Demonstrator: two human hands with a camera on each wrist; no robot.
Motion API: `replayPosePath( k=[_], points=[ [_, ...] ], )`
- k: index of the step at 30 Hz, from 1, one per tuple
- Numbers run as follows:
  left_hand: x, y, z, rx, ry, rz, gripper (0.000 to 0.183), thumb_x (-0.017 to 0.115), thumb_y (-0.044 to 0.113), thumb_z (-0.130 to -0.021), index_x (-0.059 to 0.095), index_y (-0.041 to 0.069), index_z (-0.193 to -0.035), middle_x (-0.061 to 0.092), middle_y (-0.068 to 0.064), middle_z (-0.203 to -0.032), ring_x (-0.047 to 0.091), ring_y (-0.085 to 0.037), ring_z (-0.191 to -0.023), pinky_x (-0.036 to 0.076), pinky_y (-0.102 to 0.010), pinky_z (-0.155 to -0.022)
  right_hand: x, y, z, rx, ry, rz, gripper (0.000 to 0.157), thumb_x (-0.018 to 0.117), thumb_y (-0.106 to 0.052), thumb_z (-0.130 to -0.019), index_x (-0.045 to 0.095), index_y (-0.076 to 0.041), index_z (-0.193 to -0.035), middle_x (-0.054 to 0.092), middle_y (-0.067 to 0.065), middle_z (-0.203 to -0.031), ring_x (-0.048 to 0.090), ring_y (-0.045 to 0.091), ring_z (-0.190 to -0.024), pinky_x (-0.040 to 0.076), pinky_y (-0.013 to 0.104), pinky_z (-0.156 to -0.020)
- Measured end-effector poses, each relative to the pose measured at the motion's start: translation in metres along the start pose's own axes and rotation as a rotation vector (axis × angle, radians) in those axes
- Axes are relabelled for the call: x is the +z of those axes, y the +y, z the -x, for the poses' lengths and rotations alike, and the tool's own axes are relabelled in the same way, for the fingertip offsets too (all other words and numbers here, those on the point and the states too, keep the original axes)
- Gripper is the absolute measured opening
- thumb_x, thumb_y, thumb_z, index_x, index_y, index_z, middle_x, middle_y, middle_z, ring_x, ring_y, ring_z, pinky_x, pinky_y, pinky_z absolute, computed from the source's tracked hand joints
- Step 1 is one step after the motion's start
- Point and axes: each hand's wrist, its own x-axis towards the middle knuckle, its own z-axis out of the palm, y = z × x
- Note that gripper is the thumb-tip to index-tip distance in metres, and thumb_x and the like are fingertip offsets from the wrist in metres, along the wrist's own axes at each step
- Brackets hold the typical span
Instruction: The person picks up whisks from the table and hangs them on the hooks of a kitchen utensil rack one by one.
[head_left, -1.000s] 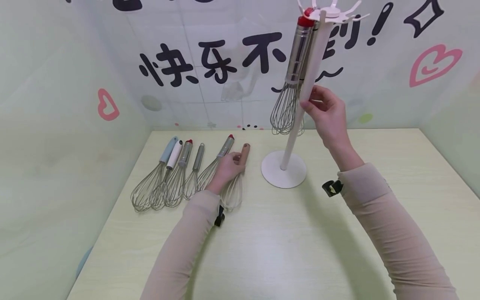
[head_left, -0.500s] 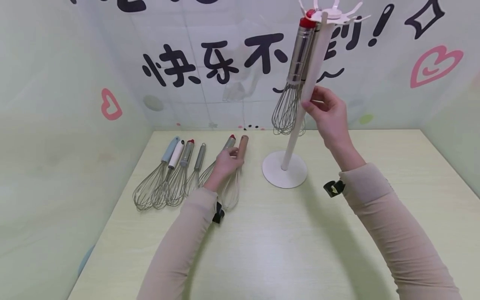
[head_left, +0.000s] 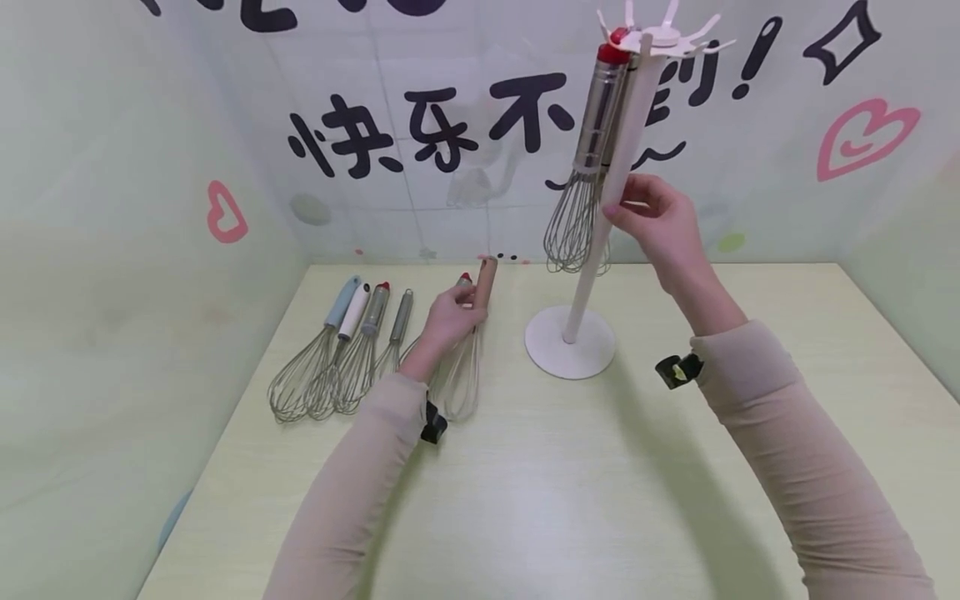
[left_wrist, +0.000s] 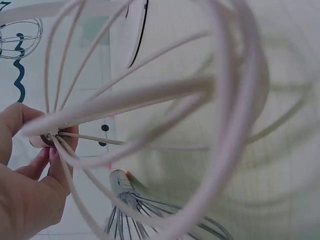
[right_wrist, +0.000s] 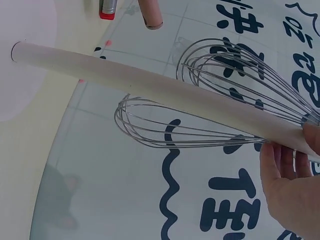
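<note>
My left hand (head_left: 453,317) grips the brown handle (head_left: 486,283) of a whisk with pale loops, handle end raised off the table. In the left wrist view those pale whisk loops (left_wrist: 150,95) fill the foreground. At the white stand, the thumb and fingers of my right hand (head_left: 660,225) pinch the upright pole (head_left: 630,125). Beside that pole hangs a steel whisk with a red cap (head_left: 597,117). Behind it hangs a second whisk, mostly hidden in the head view; its wire loops (right_wrist: 165,142) show in the right wrist view.
Left of my left hand lie a blue-handled whisk (head_left: 342,302), a white-handled whisk (head_left: 354,312), a red-capped whisk (head_left: 375,312) and a small steel whisk (head_left: 401,317). Another red-capped whisk (left_wrist: 120,182) lies partly under that hand. The stand has a round base (head_left: 547,354) and hooks on top.
My left hand has moved away from me and slightly left, tilting the brown-handled whisk's handle end up. My right hand has stayed on the pole. The camera view has shifted a little.
</note>
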Motion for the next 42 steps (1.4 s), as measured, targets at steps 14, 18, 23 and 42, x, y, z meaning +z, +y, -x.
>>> replayPosePath(
  k=[14, 18, 23, 42],
  points=[
    [-0.01, 0.019, 0.008, 0.067, 0.013, 0.101, 0.054, 0.056, 0.005, -0.088, 0.045, 0.009, -0.14, 0.055, -0.02, -0.124, 0.057, -0.03, -0.117, 0.052, -0.033, -0.092, 0.0, -0.016, -0.001, -0.028, -0.014, 0.089, 0.042, 0.064, -0.016, -0.09, 0.055, -0.01, -0.13, 0.059, -0.006, -0.113, 0.059, 0.015, -0.108, 0.039, 0.044, -0.112],
    [-0.013, 0.025, 0.011, 0.076, 0.016, 0.131, 0.054, 0.056, 0.006, -0.088, 0.044, 0.012, -0.141, 0.057, -0.019, -0.123, 0.058, -0.029, -0.115, 0.051, -0.027, -0.086, 0.0, -0.016, -0.002, -0.021, -0.012, 0.125, 0.041, 0.063, -0.015, -0.091, 0.054, -0.01, -0.13, 0.059, -0.006, -0.113, 0.058, 0.016, -0.109, 0.039, 0.045, -0.112],
    [-0.016, 0.031, 0.013, 0.101, 0.03, 0.145, 0.054, 0.055, 0.006, -0.09, 0.044, 0.014, -0.142, 0.059, -0.018, -0.121, 0.059, -0.027, -0.112, 0.05, -0.023, -0.082, -0.002, -0.017, -0.003, -0.017, -0.012, 0.144, 0.038, 0.063, -0.014, -0.091, 0.055, -0.01, -0.128, 0.059, -0.008, -0.109, 0.059, 0.015, -0.108, 0.04, 0.045, -0.112],
    [-0.03, 0.064, 0.018, 0.135, 0.076, 0.208, 0.055, 0.06, 0.006, -0.089, 0.045, 0.019, -0.14, 0.056, -0.015, -0.127, 0.057, -0.025, -0.116, 0.051, -0.03, -0.091, -0.002, -0.019, -0.004, -0.057, -0.003, 0.149, 0.034, 0.064, -0.008, -0.09, 0.058, -0.01, -0.123, 0.059, -0.012, -0.1, 0.061, 0.009, -0.097, 0.043, 0.044, -0.109]
  ],
)
